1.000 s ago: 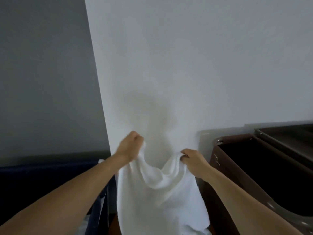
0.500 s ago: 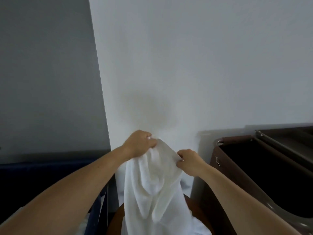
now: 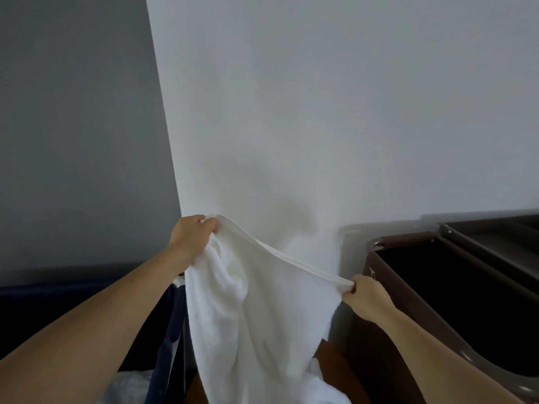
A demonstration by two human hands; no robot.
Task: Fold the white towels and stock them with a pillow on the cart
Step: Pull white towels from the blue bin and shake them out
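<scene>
White towel (image 3: 262, 310) now stretched wide; left hand (image 3: 194, 236) and right hand (image 3: 366, 297), moved apart, pinch its hem.

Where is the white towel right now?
In the head view, the white towel hangs low centre before the wall, its top hem stretched between the left hand and right hand, left of the brown bin.

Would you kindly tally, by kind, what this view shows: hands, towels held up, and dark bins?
Hands: 2, left hand, right hand
White towel: 1
Brown bin: 1
Navy bin: 1
Total: 5
</scene>
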